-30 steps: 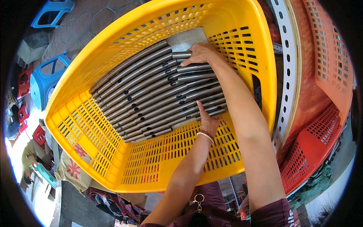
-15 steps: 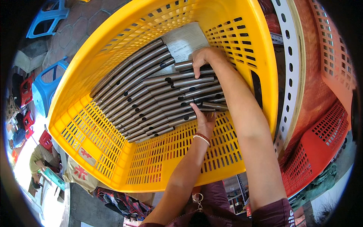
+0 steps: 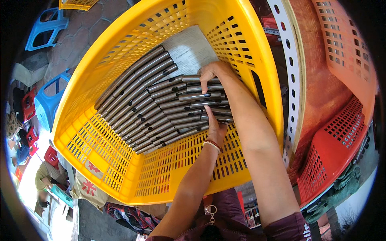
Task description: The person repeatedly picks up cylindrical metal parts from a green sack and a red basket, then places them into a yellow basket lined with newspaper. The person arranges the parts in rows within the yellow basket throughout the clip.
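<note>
Change: both hands drawn nearer together over the right end of the tube rows than a second ago; basket shifted a little in view.
Left hand [image 3: 216,127]: reaching in from the near side, beaded bracelet [image 3: 212,145] at the wrist, fingers stretched up onto the near tube ends at the right; flat and pressing, not clenched; fingertips partly lost among the tubes.
Right hand [image 3: 212,71]: coming in from the right, fingers curled over the far tube ends at the right of the stack; gripping or merely pressing, cannot tell, since the palm side is hidden.
Metal tubes [image 3: 150,105]: grey, laid side by side in slanting rows on the basket floor, small dark holes near some ends; right ends covered by the two hands and the right forearm; count hard to make out.
Paper sheet [image 3: 192,50]: pale, printed, lying on the basket floor at the far side, partly under the tubes; print too small to read.
Yellow basket [image 3: 120,168]: slotted plastic, holding everything; far rim cut off by the top edge.
Red basket [image 3: 333,144]: to the right, cut by the dark rim of the view.
White perforated strip [image 3: 295,80]: between yellow basket and the orange-red one, upright, bent by the lens.
Blue stools [image 3: 46,26]: far left on the paved floor, partly cropped.
</note>
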